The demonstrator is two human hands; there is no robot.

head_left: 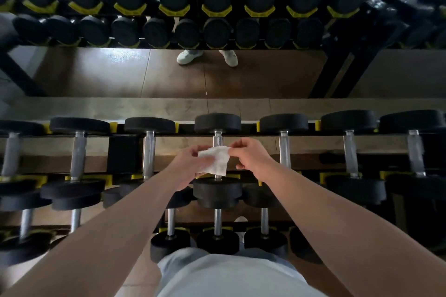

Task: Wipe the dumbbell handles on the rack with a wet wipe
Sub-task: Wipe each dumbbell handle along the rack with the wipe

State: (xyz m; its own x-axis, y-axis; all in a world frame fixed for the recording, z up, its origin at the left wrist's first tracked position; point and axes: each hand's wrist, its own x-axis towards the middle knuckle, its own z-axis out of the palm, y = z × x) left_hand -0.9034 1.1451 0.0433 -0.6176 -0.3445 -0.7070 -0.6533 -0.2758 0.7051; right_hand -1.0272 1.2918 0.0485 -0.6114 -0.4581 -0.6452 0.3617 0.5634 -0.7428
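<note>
Above the middle of a two-tier dumbbell rack, seen from the person's own head looking down, two bare forearms reach forward and meet over one dumbbell. The left hand grips the left side of a white wet wipe, fingers curled onto it. The right hand pinches the wipe's upper right corner between thumb and forefinger, its other fingers loosely bent. The wipe hangs between the two hands, partly opened out and creased, directly in front of the centre handle, a metal bar on the upper tier between two black round weights. Whether the wipe touches that bar cannot be told; it covers the bar's middle from this angle.

More metal handles run in a row to either side, such as the left neighbour and the right neighbour, and a lower tier handle shows nearer the body. None looks plainly wet or wiped, though the light is dim. A mirror behind the rack reflects more dumbbells and a pair of white shoes.

Judging from this, the wipe is being spread ready for use and wiping of the centre handle is about to begin or only just underway. Most handles on both tiers seem left to do.
</note>
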